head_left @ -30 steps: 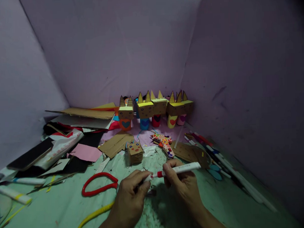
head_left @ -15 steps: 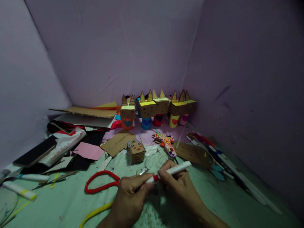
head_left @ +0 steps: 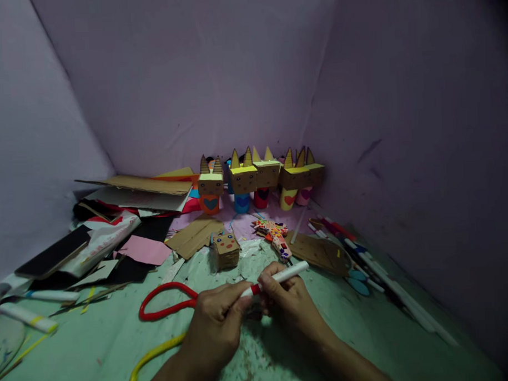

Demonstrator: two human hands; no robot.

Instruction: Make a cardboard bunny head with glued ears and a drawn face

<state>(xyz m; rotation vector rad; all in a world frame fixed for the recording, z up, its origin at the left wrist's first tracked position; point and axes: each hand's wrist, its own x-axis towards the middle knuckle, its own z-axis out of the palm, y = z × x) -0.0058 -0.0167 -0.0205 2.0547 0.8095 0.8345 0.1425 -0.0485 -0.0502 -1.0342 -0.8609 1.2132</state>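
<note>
Both my hands are closed on one white marker (head_left: 291, 271) with a red band, held tilted above the green table. My left hand (head_left: 221, 319) pinches its lower left end, and my right hand (head_left: 289, 297) grips the barrel just right of the red band. The marker's far end sticks up past my right fingers. Scissors with one red and one yellow handle (head_left: 166, 302) lie under and beside my left hand, their blades mostly hidden. Just beyond my hands sits a small cardboard box head (head_left: 226, 250) with a drawn face.
Several cardboard figures with pointed horns (head_left: 243, 180) stand along the back wall. Cardboard sheets (head_left: 154, 184) and a pink paper piece (head_left: 146, 250) are piled at left. A patterned glue gun shape (head_left: 274, 234) lies centre back; markers (head_left: 373, 264) line the right wall.
The whole view has shifted slightly. Both hands still grip the marker, which has moved a little to the left in view. The scissor blade that showed before is now hidden.
</note>
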